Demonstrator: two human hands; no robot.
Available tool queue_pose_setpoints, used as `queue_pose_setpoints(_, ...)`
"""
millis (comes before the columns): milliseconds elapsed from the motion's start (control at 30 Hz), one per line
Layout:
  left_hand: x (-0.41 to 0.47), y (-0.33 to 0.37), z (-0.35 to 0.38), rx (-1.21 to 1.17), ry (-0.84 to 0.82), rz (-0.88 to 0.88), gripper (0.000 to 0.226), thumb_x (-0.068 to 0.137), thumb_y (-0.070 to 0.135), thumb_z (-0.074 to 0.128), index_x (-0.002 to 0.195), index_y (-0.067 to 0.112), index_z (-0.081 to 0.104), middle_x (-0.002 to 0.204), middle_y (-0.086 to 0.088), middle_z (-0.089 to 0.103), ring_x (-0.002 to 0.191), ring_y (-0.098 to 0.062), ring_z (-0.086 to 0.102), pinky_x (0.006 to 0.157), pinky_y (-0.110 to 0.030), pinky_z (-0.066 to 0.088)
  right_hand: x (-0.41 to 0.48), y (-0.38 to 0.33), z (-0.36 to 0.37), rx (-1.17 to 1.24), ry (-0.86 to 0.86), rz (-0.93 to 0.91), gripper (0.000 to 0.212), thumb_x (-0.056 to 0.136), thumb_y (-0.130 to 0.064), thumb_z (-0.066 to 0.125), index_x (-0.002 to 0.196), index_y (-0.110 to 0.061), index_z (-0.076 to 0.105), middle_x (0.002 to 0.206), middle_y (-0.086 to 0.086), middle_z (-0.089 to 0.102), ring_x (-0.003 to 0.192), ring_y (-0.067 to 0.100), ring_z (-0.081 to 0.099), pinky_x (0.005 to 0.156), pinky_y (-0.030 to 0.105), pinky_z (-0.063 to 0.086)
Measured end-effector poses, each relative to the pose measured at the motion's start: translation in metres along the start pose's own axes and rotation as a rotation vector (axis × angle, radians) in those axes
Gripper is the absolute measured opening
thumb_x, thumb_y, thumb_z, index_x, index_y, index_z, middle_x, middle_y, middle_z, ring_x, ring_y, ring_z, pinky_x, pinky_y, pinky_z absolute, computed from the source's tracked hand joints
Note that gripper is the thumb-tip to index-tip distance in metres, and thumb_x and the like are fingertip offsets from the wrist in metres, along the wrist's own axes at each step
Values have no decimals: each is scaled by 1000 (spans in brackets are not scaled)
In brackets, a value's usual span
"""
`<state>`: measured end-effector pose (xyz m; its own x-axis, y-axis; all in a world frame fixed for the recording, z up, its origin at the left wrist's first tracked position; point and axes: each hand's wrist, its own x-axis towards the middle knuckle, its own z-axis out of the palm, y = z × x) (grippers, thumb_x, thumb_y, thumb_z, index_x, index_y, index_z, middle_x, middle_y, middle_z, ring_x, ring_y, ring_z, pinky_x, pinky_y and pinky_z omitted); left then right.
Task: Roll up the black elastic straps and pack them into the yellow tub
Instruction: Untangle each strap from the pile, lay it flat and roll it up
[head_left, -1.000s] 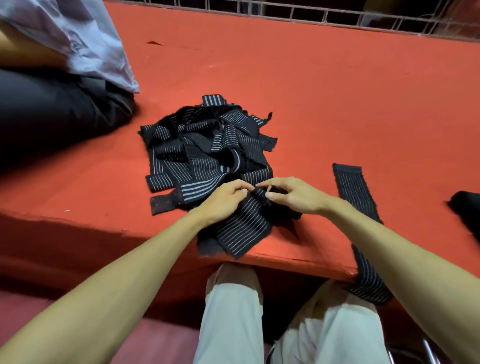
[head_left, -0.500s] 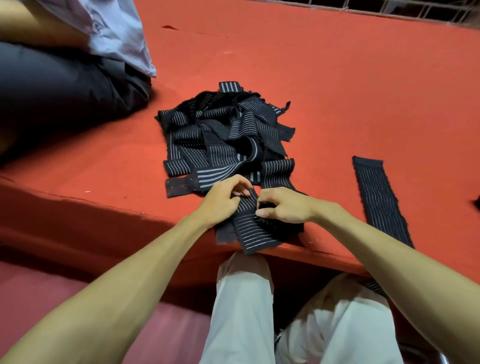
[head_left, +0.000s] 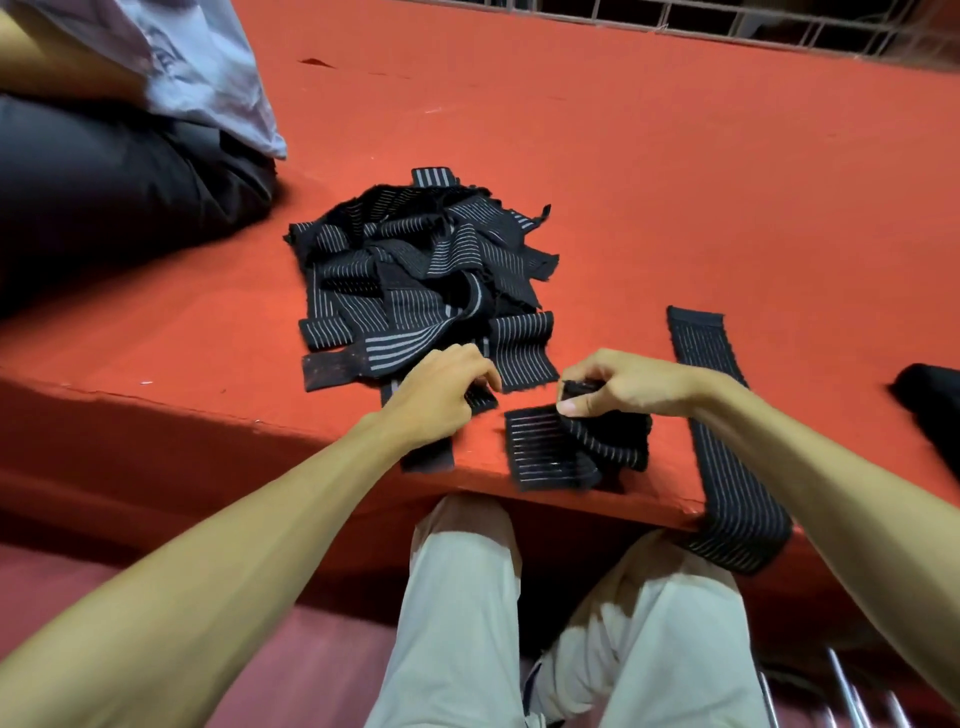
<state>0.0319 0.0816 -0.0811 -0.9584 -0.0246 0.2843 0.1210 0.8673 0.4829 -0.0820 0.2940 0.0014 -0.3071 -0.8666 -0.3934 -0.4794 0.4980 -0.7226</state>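
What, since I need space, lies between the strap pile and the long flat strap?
Head view: bare red surface and, nearer, the right hand holding a strap.

A red-covered worktop (head_left: 675, 182) filled most of the scene, evenly lit. Along its far edge ran a metal grille (head_left: 727, 23) with darkness behind it. Below its near edge lay a dull reddish floor (head_left: 311, 649), and shiny metal tubes (head_left: 852, 691) stood under its right end.
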Motion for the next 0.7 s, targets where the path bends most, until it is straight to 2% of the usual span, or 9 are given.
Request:
queue_pose_setpoints(67, 9, 29, -3, -165, -11, -5, 46, 67, -2, 48, 104, 16, 68, 103, 2, 59, 101, -18, 55, 91, -33, 45, -12, -6, -10, 32, 61, -56, 19, 92, -16, 64, 89, 2, 65, 74, 5, 61, 67, 13, 58, 62, 24, 48)
queue_pose_setpoints(133, 17, 64, -8, -409, -166, -29, 53, 71, -7, 55, 120, 11, 59, 116, -4, 55, 104, -10, 51, 92, -20, 39, -26, -13, -21, 49, 145, -124, 18, 87, -20, 69, 92, -2, 70, 86, 15, 65, 78, 16, 60, 73, 28, 48)
queue_pose_setpoints(200, 24, 87, -10, -585, -351, -77, 65, 72, -11, 60, 132, 10, 48, 123, -2, 51, 107, -7, 48, 92, -21, 40, -41, -19, -30, 74, 234, -205, 17, 83, -23, 71, 91, -7, 72, 96, 20, 65, 85, 15, 59, 79, 27, 46)
queue_pose_setpoints(267, 32, 103, -10, -667, -431, -63, 62, 76, -6, 66, 133, 11, 50, 130, 2, 56, 120, -9, 52, 103, -23, 40, -57, -23, -38, 150, 316, -257, 18, 80, -23, 71, 89, -7, 71, 93, 19, 64, 83, 16, 59, 76, 26, 46)
queue_pose_setpoints(333, 39, 118, -12, -732, -431, -48, 44, 83, 4, 71, 124, 16, 58, 127, 4, 63, 119, -5, 55, 100, -18, 42, -70, -25, -47, 273, 375, -279, 19, 79, -19, 71, 90, -3, 70, 87, 17, 64, 78, 19, 61, 70, 27, 51)
queue_pose_setpoints(467, 50, 154, -23, -672, -400, -17, 13, 94, 24, 62, 104, 17, 67, 97, 8, 69, 84, -6, 62, 76, -22, 49, -93, -33, -59, 435, 523, -344, 17, 72, -15, 73, 83, -3, 66, 71, 4, 68, 63, 14, 63, 61, 24, 52)
queue_pose_setpoints(567, 52, 177, -39, -637, -433, 24, 25, 97, 28, 56, 77, 15, 62, 62, 11, 57, 55, -6, 45, 57, -20, 40, -105, -41, -65, 496, 670, -398, 12, 75, -13, 73, 79, -4, 65, 64, 0, 68, 56, 11, 63, 56, 23, 52)
queue_pose_setpoints(633, 52, 185, -47, -757, -459, 47, 31, 97, 28, 54, 76, 5, 56, 62, -12, 44, 52, -10, 37, 51, -20, 36, -105, -43, -69, 522, 751, -405, 9, 81, -10, 72, 79, -4, 66, 64, 1, 68, 55, 11, 63, 55, 24, 52)
queue_pose_setpoints(700, 53, 189, -51, -862, -474, 46, 29, 95, 31, 55, 85, 4, 55, 70, -13, 38, 52, -12, 34, 48, -22, 35, -104, -40, -74, 502, 804, -374, 12, 82, -16, 74, 80, -6, 67, 67, 2, 68, 57, 12, 63, 58, 25, 53)
